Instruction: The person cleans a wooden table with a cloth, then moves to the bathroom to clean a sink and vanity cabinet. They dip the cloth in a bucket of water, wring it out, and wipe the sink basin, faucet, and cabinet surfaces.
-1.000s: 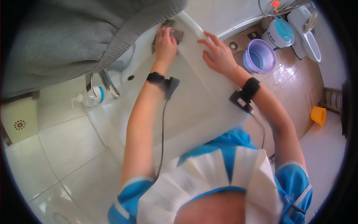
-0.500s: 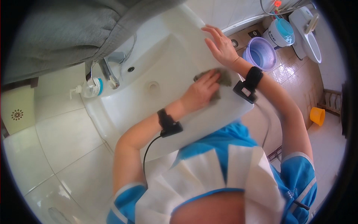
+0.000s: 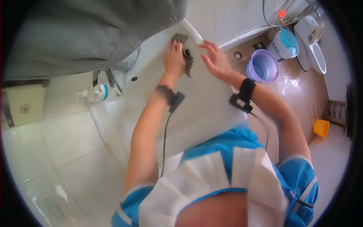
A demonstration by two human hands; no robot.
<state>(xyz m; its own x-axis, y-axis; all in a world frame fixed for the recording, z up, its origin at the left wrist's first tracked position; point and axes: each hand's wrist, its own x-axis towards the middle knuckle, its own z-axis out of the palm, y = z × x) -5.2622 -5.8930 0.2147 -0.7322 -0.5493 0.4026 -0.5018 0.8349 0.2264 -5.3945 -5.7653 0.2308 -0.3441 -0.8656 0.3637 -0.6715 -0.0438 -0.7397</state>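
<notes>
My left hand [image 3: 174,61] presses a grey-green cloth [image 3: 188,65] against the inner wall of the white washbasin [image 3: 196,113], toward its far right corner. Parts of the cloth stick out past the fingertips and along the right side of the hand; the rest is hidden beneath it. Just to the right, my right hand [image 3: 217,62] is at the basin's right rim with its fingers apart and nothing in them. A chrome faucet [image 3: 114,81] rises at the basin's left side.
A soap pump bottle [image 3: 97,92] stands by the faucet. Grey fabric [image 3: 94,34] hangs over the upper left. On the wet floor to the right are a purple bucket [image 3: 263,66], a white bucket [image 3: 278,48] and a yellow container [image 3: 321,128].
My left hand has slid the cloth from the basin's near right side up to its far right corner. My right hand has shifted slightly toward me, still along the rim.
</notes>
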